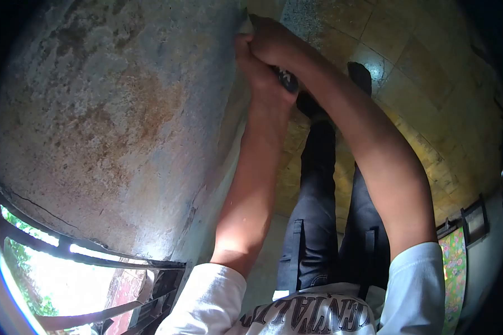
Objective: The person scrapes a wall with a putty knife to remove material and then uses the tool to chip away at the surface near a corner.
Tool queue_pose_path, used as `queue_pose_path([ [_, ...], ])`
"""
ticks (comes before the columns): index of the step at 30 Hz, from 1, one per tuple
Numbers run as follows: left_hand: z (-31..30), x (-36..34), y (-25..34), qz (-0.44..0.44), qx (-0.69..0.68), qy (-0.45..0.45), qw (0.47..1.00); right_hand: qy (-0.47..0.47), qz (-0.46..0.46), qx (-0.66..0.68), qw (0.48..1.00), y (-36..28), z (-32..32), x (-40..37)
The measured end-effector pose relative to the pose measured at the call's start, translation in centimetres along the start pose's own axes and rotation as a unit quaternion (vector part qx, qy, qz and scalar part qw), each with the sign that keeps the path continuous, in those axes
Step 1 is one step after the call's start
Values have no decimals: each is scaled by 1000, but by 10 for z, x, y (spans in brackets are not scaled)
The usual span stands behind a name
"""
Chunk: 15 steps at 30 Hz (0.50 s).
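Note:
My left hand (257, 64) and my right hand (271, 40) are closed together at the top centre, close against the weathered wall (128, 111). A black-handled tool (286, 80) with white markings is in their grip. Its rounded handle end sticks out beside my left wrist. Past the fingers, a small pale, pointed part shows near the wall, but its exact shape is too dark to make out. My right hand overlaps my left, and most of the tool is hidden by the fingers.
A tiled floor (419, 72) lies to the right, with my dark trousers (313, 184) and shoes over it. A barred window opening (67, 279) is at the lower left. Flowered cloth (454, 273) hangs at the lower right. The wall has stains and a crack.

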<state>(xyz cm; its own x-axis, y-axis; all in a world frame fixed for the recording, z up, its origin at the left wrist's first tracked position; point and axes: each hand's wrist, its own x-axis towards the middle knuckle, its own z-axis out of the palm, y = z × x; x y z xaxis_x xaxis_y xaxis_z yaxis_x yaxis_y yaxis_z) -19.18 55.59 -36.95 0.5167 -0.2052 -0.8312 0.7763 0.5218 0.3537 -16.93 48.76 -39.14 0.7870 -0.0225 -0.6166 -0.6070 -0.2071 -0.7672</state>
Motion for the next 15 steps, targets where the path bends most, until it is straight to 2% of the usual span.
queue_pose_path([
  [1,3,6,1,-11,2,5,1000,6,9,13,1000,2,-3,5],
  [4,0,-12,-12,35,-6,-5,999,39,-48,-16,998,9,7,-20],
  [7,-2,-7,-12,54,26,1,998,-7,7,-10,1000,3,1,-14],
  [10,17,-2,-6,20,33,71,997,-23,34,50,998,2,-14,-3],
  [13,12,-13,-15,57,28,19,998,32,-26,5,999,6,-1,-18],
  [15,14,-7,-17,40,6,12,999,-17,-25,-35,999,9,-9,-9],
])
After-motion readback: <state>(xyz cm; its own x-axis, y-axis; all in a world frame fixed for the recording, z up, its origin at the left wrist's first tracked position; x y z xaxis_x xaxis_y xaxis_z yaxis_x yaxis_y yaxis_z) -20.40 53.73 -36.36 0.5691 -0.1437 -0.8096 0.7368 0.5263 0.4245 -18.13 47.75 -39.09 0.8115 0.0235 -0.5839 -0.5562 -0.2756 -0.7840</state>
